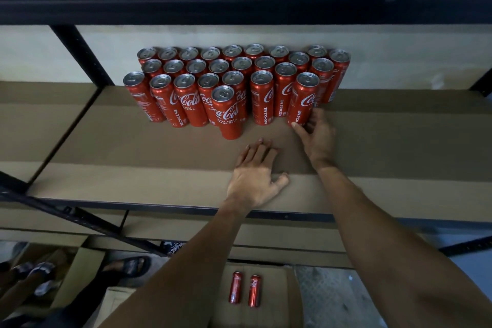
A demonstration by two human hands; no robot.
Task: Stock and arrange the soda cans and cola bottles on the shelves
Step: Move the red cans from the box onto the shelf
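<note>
Lining up Coca-Cola cans (239,64) on the cardboard-lined shelf (133,146), we take the lone front can (227,114) as our marker.

Behind that can, the rest stand upright in three packed rows against the pale back wall, silver tops up. To its right, at the front corner of the block, stands the end can (303,100). Our right hand (316,133) is at that can's foot, thumb up its right side and fingers reaching across the base. We cannot tell whether the hand truly grips it or only touches. Nearer to us than the marker and slightly to its right, our left hand (257,176) lies flat on the cardboard, fingers straight and together, holding nothing. Far below the marker, two more cans (235,287) lie side by side in an open cardboard box (290,298) on the floor. Down to the left of it, a sandalled foot (130,266) shows.
</note>
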